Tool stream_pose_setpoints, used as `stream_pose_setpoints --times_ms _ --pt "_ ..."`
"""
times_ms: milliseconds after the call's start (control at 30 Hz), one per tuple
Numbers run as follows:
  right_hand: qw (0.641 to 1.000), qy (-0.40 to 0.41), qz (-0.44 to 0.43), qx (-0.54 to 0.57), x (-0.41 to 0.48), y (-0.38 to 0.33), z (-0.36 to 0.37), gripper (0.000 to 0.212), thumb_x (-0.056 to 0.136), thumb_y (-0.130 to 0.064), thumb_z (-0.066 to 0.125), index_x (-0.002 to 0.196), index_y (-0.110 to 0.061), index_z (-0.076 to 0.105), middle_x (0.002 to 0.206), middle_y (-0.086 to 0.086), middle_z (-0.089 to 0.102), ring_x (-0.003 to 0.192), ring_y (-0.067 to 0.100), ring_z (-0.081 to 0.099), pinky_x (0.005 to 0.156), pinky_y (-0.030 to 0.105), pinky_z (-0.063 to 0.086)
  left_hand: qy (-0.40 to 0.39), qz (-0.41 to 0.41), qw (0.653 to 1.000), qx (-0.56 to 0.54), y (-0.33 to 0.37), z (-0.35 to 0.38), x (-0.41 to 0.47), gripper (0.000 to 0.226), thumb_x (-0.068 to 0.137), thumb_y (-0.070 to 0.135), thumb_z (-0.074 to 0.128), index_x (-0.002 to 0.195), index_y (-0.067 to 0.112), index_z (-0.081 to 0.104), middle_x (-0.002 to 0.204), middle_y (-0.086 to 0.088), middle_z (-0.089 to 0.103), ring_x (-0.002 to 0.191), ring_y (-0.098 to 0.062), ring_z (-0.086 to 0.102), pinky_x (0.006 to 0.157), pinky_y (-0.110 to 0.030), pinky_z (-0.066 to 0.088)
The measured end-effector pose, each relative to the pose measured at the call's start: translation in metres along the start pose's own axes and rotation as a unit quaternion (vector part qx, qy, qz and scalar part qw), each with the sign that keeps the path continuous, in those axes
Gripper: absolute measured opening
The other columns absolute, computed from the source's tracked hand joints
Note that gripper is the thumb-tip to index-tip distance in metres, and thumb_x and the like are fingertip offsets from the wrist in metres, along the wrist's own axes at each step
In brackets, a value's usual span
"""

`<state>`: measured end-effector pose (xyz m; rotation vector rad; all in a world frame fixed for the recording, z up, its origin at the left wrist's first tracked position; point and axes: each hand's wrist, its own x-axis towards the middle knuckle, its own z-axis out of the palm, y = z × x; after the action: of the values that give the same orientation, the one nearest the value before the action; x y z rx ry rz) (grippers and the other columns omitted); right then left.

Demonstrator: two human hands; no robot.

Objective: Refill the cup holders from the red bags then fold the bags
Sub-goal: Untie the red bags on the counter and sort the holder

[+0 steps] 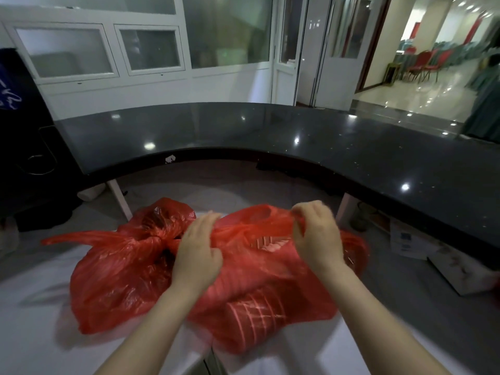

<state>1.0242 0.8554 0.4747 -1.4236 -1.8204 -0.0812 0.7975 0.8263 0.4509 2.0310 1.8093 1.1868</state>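
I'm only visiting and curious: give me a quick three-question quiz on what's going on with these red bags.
1. True or false: the right hand pinches a stretched handle of a red bag.
2. What shows through that bag? A) cups B) bottles C) plates
3. Fill in: a dark, curved ____ runs across behind.
Key: 1 true; 2 A, cups; 3 counter.
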Motion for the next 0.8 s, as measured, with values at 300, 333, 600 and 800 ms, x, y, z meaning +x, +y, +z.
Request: stream_pose_setpoints --times_ms 300,333,600,800 --pt "0.926 -0.317 0.021 -0.201 -0.014 0.021 0.023 0.055 0.088 -0.059 0.046 0.140 -0.040 0.038 0.160 0.003 -0.013 0.144 0.030 -0.022 0.109 0.062 -0.013 -0.370 0.028 0.918 0.141 0.004 0.014 -0.009 0.063 0.083 0.007 0.049 0.134 0.043 0.044 0.158 0.009 0.013 0.130 -0.025 0.045 0.104 -0.035 0.039" --pt "0.920 -0.318 0.046 -0.223 -0.016 0.026 0.022 0.066 0.088 -0.061 0.045 0.146 -0.036 0.028 0.159 0.004 -0.019 0.142 0.032 -0.026 0.107 0.064 -0.014 -0.379 0.036 0.913 0.150 0.000 0.013 -0.013 0.059 0.083 0.008 0.051 0.132 0.041 0.047 0.156 0.008 0.019 0.131 -0.024 0.043 0.106 -0.034 0.037" --pt "0.965 -0.190 0.085 -0.162 -0.026 0.015 0.006 0.064 0.090 -0.026 0.054 0.148 -0.015 0.029 0.158 0.012 0.014 0.146 0.035 0.007 0.116 0.049 0.007 -0.238 -0.029 0.970 -0.022 -0.003 -0.001 -0.028 0.076 0.071 0.034 0.071 0.134 0.046 0.030 0.120 0.010 0.059 0.110 -0.013 0.058 0.091 -0.027 0.047" --pt "0.943 -0.320 -0.057 -0.065 -0.039 -0.004 0.020 0.049 0.093 -0.041 0.051 0.140 -0.033 0.041 0.145 -0.003 0.044 0.137 0.021 0.034 0.112 0.040 0.028 -0.269 -0.005 0.952 -0.145 -0.008 -0.028 -0.036 0.016 0.069 0.009 0.076 0.065 0.024 0.072 0.084 0.011 0.062 0.079 0.003 0.058 0.076 -0.021 0.043"
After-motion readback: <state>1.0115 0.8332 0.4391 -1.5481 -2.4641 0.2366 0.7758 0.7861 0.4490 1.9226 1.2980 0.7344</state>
